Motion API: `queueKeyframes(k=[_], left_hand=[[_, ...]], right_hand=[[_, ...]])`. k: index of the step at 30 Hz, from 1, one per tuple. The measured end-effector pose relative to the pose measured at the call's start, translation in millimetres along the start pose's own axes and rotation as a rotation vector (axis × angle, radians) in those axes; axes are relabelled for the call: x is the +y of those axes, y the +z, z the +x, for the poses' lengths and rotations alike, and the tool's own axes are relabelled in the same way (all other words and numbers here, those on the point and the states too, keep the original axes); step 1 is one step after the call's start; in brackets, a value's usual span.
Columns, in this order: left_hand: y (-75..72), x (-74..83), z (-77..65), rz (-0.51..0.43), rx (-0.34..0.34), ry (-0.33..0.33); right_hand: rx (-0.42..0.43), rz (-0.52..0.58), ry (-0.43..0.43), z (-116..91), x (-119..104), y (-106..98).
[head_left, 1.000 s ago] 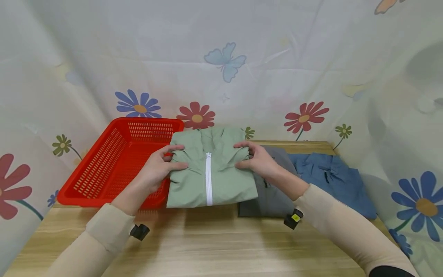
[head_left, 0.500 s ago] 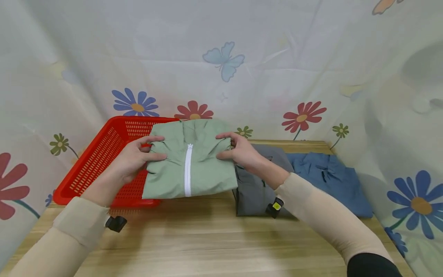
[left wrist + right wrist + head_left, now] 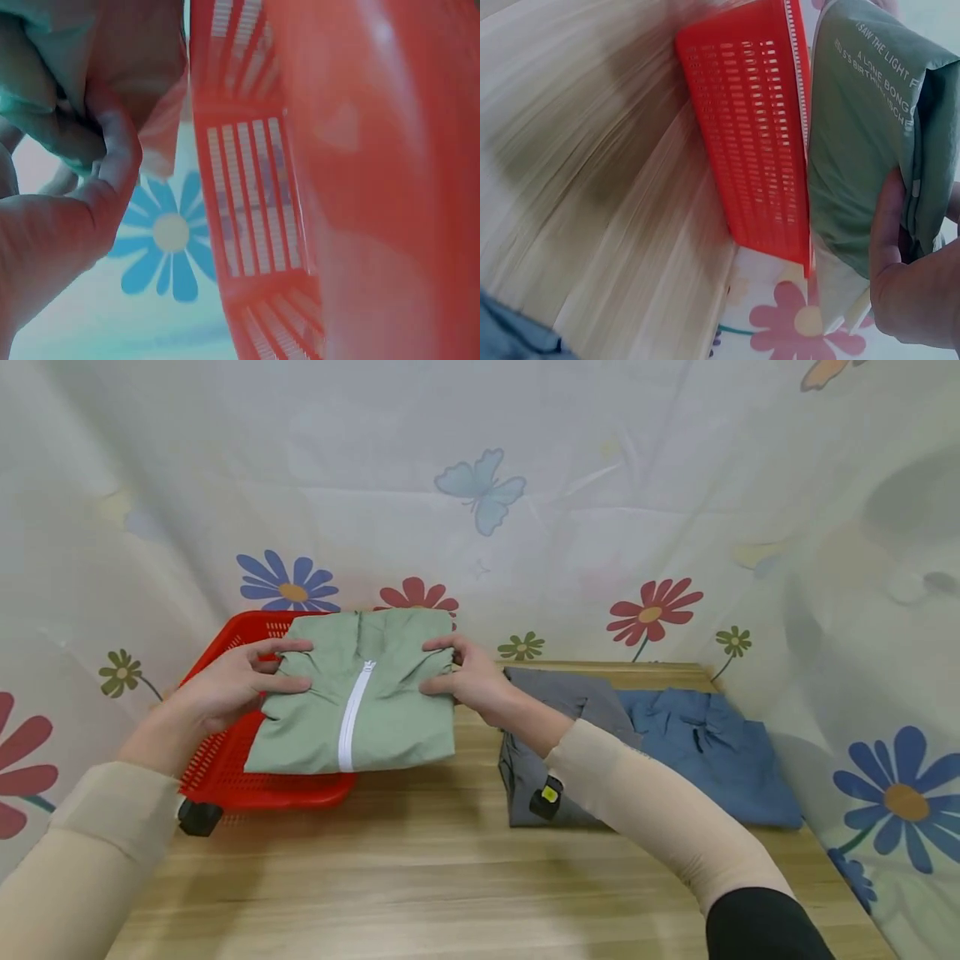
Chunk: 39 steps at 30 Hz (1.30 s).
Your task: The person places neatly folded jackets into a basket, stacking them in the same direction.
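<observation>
A folded light-green jacket [image 3: 397, 693] with a white zipper is held up in both hands, overlapping the right part of the red basket [image 3: 225, 777] in the head view. My left hand [image 3: 225, 685] grips its left side, fingers and thumb on top. On the opposite side my right hand [image 3: 476, 681] pinches the edge in the same way. White lettering shows on the underside of the jacket [image 3: 862, 135] in the right wrist view. In the left wrist view the left hand [image 3: 82, 202] is curled at the cloth, beside the slotted basket wall [image 3: 251, 195].
A folded grey garment [image 3: 547, 768] lies on the wooden table [image 3: 420, 868], right of the basket. Beside it, farther right, is a folded blue garment [image 3: 712, 760]. A flower-printed curtain [image 3: 570, 568] closes off the back and sides.
Both hands have carried the green jacket leftward, from the basket's right edge to above its interior. More of the grey garment now shows. The two garments on the right stay put.
</observation>
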<state>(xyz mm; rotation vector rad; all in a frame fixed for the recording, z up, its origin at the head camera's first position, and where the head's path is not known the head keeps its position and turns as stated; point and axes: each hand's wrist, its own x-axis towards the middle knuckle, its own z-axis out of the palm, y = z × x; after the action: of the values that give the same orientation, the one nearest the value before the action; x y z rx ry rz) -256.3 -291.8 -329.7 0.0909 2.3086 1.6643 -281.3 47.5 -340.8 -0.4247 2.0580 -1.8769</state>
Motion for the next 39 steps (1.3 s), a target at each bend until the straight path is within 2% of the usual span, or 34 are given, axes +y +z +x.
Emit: queueKeyframes(k=[6, 12, 20, 25, 32, 39], left_hand=[[-21.6, -9.5, -0.5, 0.009, -0.023, -0.013], [-42.9, -16.2, -0.1, 0.06, -0.038, -0.02], [-66.2, -29.7, 1.3, 0.14, -0.057, -0.043], [-77.9, -35.5, 0.3, 0.221, -0.062, -0.059], [-90.1, -43.0, -4.4, 0.191, -0.051, -0.107], [-100.0, -49.8, -8.6, 0.228, -0.061, -0.091]], right_hand=[[-0.001, 0.02, -0.01, 8.5, -2.6, 16.9], [-0.003, 0.032, -0.027, 17.3, -4.5, 34.6], [0.054, 0.0, -0.028, 28.1, 4.3, 58.1], [0.088, -0.023, -0.041, 34.6, 11.3, 72.8], [0.121, -0.01, -0.026, 43.3, 19.2, 91.3], [0.152, -0.055, -0.041, 48.6, 24.7, 107.1]])
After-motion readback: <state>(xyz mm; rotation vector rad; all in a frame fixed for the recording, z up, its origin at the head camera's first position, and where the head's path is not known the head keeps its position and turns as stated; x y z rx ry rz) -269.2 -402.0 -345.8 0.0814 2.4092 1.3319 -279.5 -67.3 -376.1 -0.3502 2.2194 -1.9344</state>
